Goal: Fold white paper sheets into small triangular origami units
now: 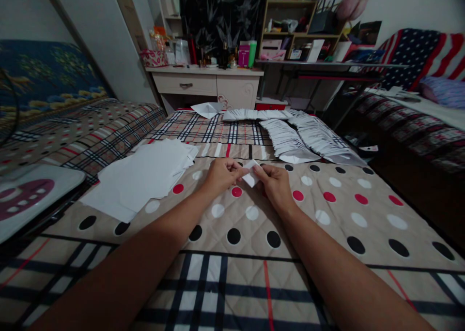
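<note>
Between my two hands is a small folded white piece of paper [251,177], held just above the spotted bedspread. My left hand [224,173] pinches its left edge between thumb and fingers. On the other side, my right hand [275,177] grips the right edge, thumb on top. To the left lies a spread pile of white paper sheets [141,173]. Beyond my right hand, rows of folded white papers [290,140] stand packed together, and another row of folded papers [250,114] runs across the far end. A loose folded paper [207,109] rests beside that row.
The quilted bedspread [232,268] covers the bed. At the left edge sits a white case with a purple pattern [29,195]. A white dresser [203,84] with bottles on top stands beyond the bed. Shelves [290,33] and a second bed [414,113] are at the right.
</note>
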A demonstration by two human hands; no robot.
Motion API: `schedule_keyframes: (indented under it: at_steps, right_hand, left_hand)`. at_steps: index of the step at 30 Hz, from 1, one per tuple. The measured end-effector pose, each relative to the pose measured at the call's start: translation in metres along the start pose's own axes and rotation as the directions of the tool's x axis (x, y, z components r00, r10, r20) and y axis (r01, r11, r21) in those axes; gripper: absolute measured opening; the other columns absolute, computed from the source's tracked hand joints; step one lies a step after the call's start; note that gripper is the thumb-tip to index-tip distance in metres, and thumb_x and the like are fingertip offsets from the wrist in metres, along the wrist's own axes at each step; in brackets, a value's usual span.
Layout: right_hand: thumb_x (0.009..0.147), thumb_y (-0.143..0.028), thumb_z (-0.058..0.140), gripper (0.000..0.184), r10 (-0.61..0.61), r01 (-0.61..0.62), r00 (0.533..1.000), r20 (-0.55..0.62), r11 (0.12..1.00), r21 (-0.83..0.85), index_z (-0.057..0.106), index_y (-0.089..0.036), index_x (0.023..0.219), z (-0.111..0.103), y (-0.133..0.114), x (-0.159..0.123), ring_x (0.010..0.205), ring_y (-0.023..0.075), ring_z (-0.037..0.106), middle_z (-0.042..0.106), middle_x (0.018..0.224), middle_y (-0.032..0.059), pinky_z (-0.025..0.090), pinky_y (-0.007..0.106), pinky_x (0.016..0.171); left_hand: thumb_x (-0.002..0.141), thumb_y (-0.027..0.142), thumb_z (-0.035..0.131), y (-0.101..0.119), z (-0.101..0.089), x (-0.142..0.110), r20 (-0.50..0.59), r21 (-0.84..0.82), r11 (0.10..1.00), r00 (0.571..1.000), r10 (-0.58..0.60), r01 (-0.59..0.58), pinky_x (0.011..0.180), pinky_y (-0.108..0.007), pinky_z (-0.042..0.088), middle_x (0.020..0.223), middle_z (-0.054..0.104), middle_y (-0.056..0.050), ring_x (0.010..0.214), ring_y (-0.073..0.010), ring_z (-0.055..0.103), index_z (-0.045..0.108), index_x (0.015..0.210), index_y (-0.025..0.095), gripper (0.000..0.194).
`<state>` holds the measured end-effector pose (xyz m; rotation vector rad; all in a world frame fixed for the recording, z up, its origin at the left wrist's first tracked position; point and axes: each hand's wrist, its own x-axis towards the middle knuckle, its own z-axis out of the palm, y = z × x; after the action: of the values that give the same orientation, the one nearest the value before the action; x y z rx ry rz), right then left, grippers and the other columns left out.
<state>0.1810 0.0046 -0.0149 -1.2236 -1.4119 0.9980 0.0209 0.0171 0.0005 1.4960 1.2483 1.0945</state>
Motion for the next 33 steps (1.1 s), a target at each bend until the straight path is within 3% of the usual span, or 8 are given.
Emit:
schedule_keyframes:
  at_steps: [4, 7, 10, 13, 16, 22, 27, 33]
  right_hand:
    - [0.081, -0.052, 0.059, 0.049, 0.001, 0.011, 0.991, 0.133, 0.995, -0.095, 0.049, -0.018, 0.048, 0.001, 0.002, 0.000, 0.039, 0.0076, 0.033, 0.045, 0.040, -0.0028, 0.021, 0.025, 0.042]
    - [0.080, -0.051, 0.062, 0.047, -0.001, 0.010, 0.993, 0.121, 0.997, -0.076, 0.051, -0.018, 0.049, 0.002, 0.002, -0.001, 0.040, 0.0077, 0.034, 0.045, 0.040, -0.0033, 0.021, 0.025, 0.042]
    - [0.081, -0.052, 0.061, 0.044, -0.005, 0.004, 1.000, 0.012, 1.000, 0.020, 0.056, -0.017, 0.054, 0.003, 0.001, -0.003, 0.038, 0.0080, 0.033, 0.045, 0.040, -0.0039, 0.022, 0.024, 0.041]
    - [0.082, -0.053, 0.060, 0.046, 0.013, -0.007, 0.998, -0.062, 0.996, 0.084, 0.054, -0.017, 0.053, 0.004, -0.002, -0.005, 0.035, 0.0073, 0.031, 0.043, 0.038, -0.0044, 0.020, 0.024, 0.040]
    - [0.082, -0.054, 0.060, 0.051, 0.029, -0.020, 0.997, -0.076, 0.993, 0.114, 0.048, -0.018, 0.048, 0.003, -0.003, -0.005, 0.035, 0.0066, 0.030, 0.041, 0.037, -0.0042, 0.019, 0.024, 0.039]
    - [0.083, -0.052, 0.060, 0.048, 0.012, -0.001, 0.995, -0.101, 0.994, 0.108, 0.051, -0.017, 0.052, 0.004, 0.000, -0.004, 0.035, 0.0067, 0.031, 0.044, 0.040, -0.0041, 0.021, 0.023, 0.039]
    - [0.083, -0.052, 0.060, 0.048, -0.063, 0.071, 0.993, -0.104, 0.995, 0.069, 0.053, -0.017, 0.052, 0.006, -0.001, -0.005, 0.038, 0.0072, 0.034, 0.045, 0.041, -0.0033, 0.023, 0.024, 0.041]
    - [0.083, -0.052, 0.059, 0.045, -0.049, 0.054, 0.997, -0.055, 0.993, 0.101, 0.056, -0.016, 0.056, 0.008, -0.002, -0.005, 0.039, 0.0074, 0.034, 0.046, 0.042, -0.0035, 0.023, 0.023, 0.041]
  left_hand:
    - [0.069, 0.034, 0.073, -0.004, -0.004, 0.005, -0.176, -0.057, 0.997, 0.984, 0.039, -0.050, 0.038, -0.018, 0.032, 0.049, 0.057, 0.003, 0.039, -0.0057, 0.044, 0.060, 0.062, 0.014, 0.025]
    - [0.069, 0.038, 0.074, -0.006, -0.002, 0.008, -0.210, -0.103, 0.992, 0.976, 0.053, -0.076, 0.041, -0.018, 0.036, 0.050, 0.057, 0.004, 0.042, -0.0062, 0.047, 0.060, 0.065, 0.014, 0.028]
    - [0.061, 0.038, 0.080, -0.007, 0.006, 0.007, -0.133, -0.239, 0.967, 0.989, 0.056, -0.087, 0.049, -0.019, 0.045, 0.062, 0.063, 0.002, 0.053, -0.0087, 0.057, 0.060, 0.076, 0.014, 0.035]
    - [0.054, 0.029, 0.085, -0.005, 0.014, 0.002, 0.024, -0.301, 0.952, 0.997, 0.070, -0.059, 0.055, -0.020, 0.049, 0.076, 0.069, -0.002, 0.063, -0.0113, 0.064, 0.062, 0.086, 0.012, 0.043]
    - [0.059, 0.028, 0.082, -0.002, 0.018, -0.004, 0.114, -0.266, 0.964, 0.992, 0.049, -0.017, 0.047, -0.019, 0.046, 0.067, 0.065, 0.000, 0.051, -0.0087, 0.059, 0.063, 0.082, 0.011, 0.034]
    - [0.072, 0.033, 0.072, 0.001, 0.017, -0.008, 0.156, -0.202, 0.979, 0.986, 0.056, -0.023, 0.040, -0.018, 0.044, 0.061, 0.062, 0.001, 0.045, -0.0082, 0.058, 0.060, 0.073, 0.012, 0.024]
    - [0.079, 0.040, 0.064, -0.003, 0.013, -0.007, 0.167, -0.157, 0.986, 0.983, 0.075, -0.049, 0.037, -0.018, 0.040, 0.054, 0.058, 0.002, 0.039, -0.0075, 0.053, 0.055, 0.067, 0.014, 0.030]
    - [0.086, 0.047, 0.052, -0.005, 0.010, -0.009, 0.139, -0.070, 0.996, 0.988, 0.060, -0.051, 0.037, -0.018, 0.035, 0.045, 0.050, 0.005, 0.035, -0.0069, 0.046, 0.055, 0.065, 0.016, 0.038]
